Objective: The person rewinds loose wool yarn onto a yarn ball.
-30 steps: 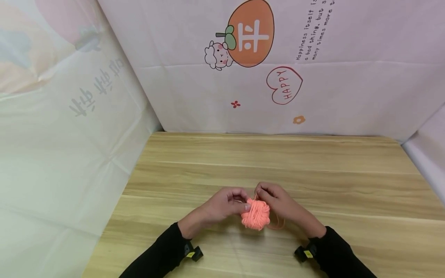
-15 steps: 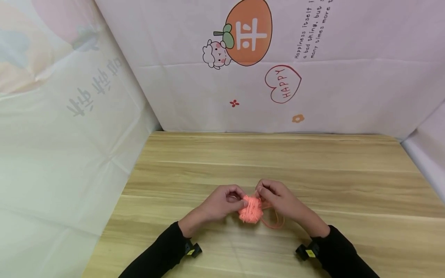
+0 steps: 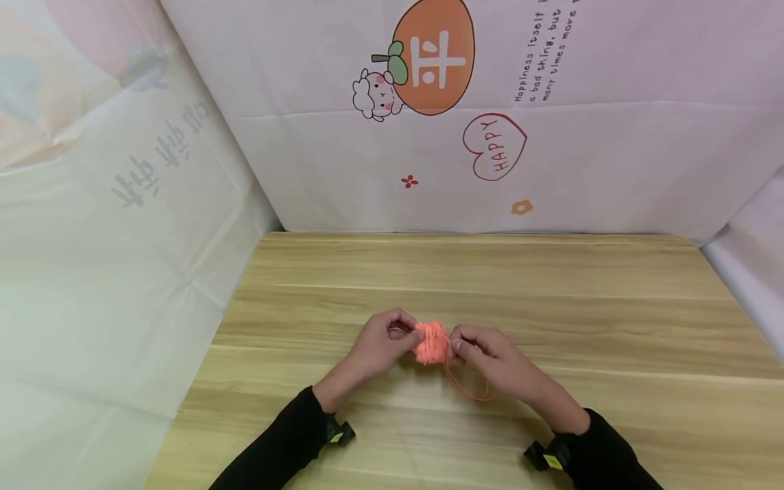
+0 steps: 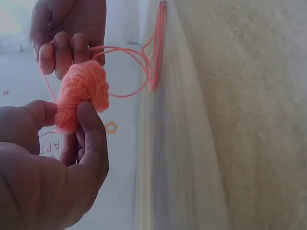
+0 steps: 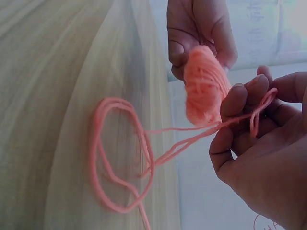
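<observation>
A small wound ball of coral-pink yarn (image 3: 431,344) is held above the table between both hands. My left hand (image 3: 378,346) pinches its left side between thumb and fingers, which the left wrist view shows close up. At the ball's right side, my right hand (image 3: 495,359) has its fingers curled on a strand of the same yarn. In the right wrist view a small loop of yarn (image 5: 255,115) pokes out of the right hand. Loose strands run from there down to yarn loops (image 5: 98,139) lying on the table.
The wood-grain table (image 3: 343,272) is bounded by a white printed sheet (image 3: 331,170) at the back and a pale sheet (image 3: 202,238) on the left. Both sleeves are black, with a small camera (image 3: 545,456) at each wrist.
The left hand has carried the yarn ball a little up and to the left, turning it. The right hand keeps its strand and now sits slightly lower, beside the ball.
</observation>
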Motion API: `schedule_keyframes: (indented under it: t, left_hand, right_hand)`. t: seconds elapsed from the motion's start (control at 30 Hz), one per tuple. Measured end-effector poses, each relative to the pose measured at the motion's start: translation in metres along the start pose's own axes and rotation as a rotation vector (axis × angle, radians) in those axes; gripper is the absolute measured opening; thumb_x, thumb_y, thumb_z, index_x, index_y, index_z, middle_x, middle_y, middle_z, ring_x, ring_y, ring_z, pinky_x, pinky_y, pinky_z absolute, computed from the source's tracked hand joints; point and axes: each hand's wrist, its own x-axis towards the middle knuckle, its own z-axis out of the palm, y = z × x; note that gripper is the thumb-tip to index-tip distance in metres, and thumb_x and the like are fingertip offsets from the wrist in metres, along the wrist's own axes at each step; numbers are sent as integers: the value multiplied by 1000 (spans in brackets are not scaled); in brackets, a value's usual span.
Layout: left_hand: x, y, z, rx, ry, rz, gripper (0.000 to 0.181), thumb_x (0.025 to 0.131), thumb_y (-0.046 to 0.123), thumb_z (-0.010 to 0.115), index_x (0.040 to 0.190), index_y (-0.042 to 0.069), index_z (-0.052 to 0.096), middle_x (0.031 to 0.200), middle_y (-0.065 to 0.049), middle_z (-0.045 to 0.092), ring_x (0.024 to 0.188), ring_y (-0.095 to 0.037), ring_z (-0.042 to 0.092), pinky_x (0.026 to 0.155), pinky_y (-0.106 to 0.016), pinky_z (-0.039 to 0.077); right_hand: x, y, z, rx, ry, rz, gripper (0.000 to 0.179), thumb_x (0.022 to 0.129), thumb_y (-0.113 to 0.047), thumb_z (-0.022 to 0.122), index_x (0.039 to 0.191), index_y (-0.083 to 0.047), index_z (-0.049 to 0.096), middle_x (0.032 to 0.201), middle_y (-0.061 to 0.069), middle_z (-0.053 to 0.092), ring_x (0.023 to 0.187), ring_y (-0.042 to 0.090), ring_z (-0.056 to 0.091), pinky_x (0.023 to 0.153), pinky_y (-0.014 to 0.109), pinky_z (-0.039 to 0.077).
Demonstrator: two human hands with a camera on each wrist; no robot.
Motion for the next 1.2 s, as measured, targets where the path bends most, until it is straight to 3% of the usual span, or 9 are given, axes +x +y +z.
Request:
schedule_keyframes:
  t: [0.23, 0.43, 0.57, 0.8, 0.97, 1.07, 1.2]
  left_hand:
    - [5, 2, -4, -93, 79, 39, 23, 91, 20, 70, 102, 2, 61, 98, -13, 63, 85, -22, 67, 76, -55, 53]
    - [8, 9, -4, -164, 107, 46, 23, 92, 18, 68, 105, 1, 60, 103, -14, 61, 89, -23, 66, 80, -54, 53]
    - [7, 16, -3, -242, 98, 65, 23, 92, 15, 67, 106, -1, 59, 105, -16, 58, 87, -24, 65, 78, -44, 56]
    - [5, 20, 0, -316, 68, 124, 25, 92, 12, 68, 106, -5, 57, 105, -17, 57, 87, -25, 65, 76, -37, 57]
    - [5, 20, 4, -298, 68, 161, 24, 90, 12, 70, 105, -3, 58, 103, -16, 58, 87, -28, 65, 76, -41, 57]
    - [5, 21, 6, -279, 71, 188, 23, 89, 11, 71, 104, -2, 58, 104, -17, 58, 89, -30, 65, 76, -43, 57]
    - [5, 21, 11, -280, 77, 197, 24, 88, 11, 72, 104, -1, 58, 105, -16, 58, 91, -31, 65, 75, -39, 57]
  right_hand:
    - [-7, 3, 7, 32, -35, -3, 23, 105, -11, 43, 90, -11, 61, 81, 14, 58, 76, 26, 55, 65, 36, 50]
    - [-8, 9, 12, 52, -60, 82, 25, 106, -19, 44, 93, -7, 62, 82, 16, 60, 71, 22, 53, 62, 29, 48]
    - [-9, 13, 14, 50, -56, 121, 26, 105, -23, 45, 94, -8, 63, 81, 16, 60, 64, 21, 50, 57, 26, 45]
    - [-8, 21, 11, -16, -8, 61, 22, 104, -20, 48, 94, -16, 67, 93, 8, 66, 85, 21, 59, 74, 32, 50]
    - [-7, 22, 7, -83, 46, 102, 18, 103, -19, 52, 117, -21, 63, 112, 0, 66, 102, 21, 60, 83, 44, 51]
    - [-4, 20, 4, -69, 123, 139, 36, 101, -22, 55, 137, -18, 50, 129, -1, 57, 117, 21, 53, 95, 52, 45]
    - [5, 13, 2, 35, 215, 143, 55, 98, -27, 61, 146, -14, 38, 139, 3, 48, 124, 20, 48, 100, 48, 43]
